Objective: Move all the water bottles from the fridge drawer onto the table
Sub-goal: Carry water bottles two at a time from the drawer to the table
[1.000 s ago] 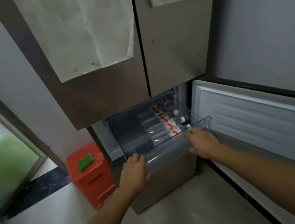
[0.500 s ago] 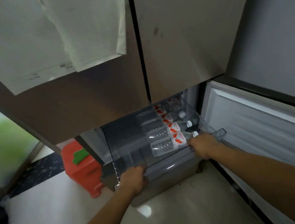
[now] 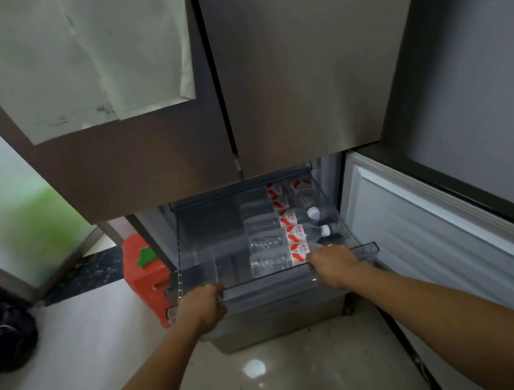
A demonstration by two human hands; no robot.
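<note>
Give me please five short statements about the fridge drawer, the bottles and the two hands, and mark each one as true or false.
1. Both hands grip the front rim of the clear drawer. True: the left hand and the right hand are both on it.
2. The water bottles stand upright. False: they lie on their sides.
3. The bottles fill the drawer's left half. False: they lie in its right half.
4. The bottle labels are red and white. True.
5. The red stool stands to the right of the fridge. False: it is on the floor to its left.
</note>
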